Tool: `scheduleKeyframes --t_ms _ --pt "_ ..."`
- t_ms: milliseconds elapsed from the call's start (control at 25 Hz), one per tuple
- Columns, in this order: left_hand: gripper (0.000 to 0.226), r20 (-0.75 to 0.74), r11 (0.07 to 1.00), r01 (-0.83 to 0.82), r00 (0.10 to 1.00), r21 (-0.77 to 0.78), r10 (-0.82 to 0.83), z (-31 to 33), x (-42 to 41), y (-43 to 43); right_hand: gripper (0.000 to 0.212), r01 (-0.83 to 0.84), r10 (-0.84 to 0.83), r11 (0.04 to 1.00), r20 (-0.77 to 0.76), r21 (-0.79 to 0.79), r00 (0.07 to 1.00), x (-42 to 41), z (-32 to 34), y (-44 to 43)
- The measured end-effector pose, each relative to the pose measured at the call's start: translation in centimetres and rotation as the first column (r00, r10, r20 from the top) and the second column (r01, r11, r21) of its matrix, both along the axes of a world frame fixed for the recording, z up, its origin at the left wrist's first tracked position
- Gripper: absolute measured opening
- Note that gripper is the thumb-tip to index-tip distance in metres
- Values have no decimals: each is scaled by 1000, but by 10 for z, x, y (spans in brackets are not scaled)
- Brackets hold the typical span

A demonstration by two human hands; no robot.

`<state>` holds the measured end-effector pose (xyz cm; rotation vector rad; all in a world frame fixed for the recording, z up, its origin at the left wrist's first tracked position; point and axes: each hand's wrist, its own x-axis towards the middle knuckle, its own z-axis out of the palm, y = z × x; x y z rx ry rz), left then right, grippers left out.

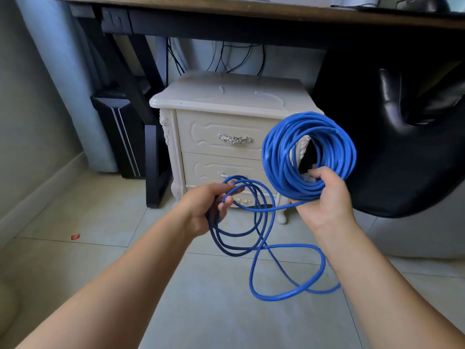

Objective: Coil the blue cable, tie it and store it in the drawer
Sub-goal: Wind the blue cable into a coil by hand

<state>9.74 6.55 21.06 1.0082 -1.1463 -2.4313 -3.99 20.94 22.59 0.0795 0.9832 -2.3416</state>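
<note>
The blue cable [281, 152] is mostly wound into a thick round coil, held upright at its lower edge by my right hand [324, 197]. One strand runs from the coil leftwards to my left hand [206, 205], which grips a few loose loops. More loose cable [289, 293] hangs down from those loops and lies on the tiled floor. Behind the hands stands a cream nightstand [226, 94] with shut drawers; the top drawer [201, 132] has a silver handle [234, 139].
A dark desk [176, 6] spans the top, its black leg [153, 152] left of the nightstand. A black PC tower [118, 137] stands at the left, a black leather chair [402, 122] at the right. Black wires hang behind. A small red scrap [75, 237] lies on the floor.
</note>
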Motion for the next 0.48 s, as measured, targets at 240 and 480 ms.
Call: scheduleKeyframes --t_ms 240,480 --pt "38 256 776 231 962 -587 -93 -7 6 -21 32 -23 29 999 -158 35 987 -2 4 6" --pt "23 124 885 247 969 -395 -215 3 10 -21 30 63 5 972 -292 225 956 2 0 8"
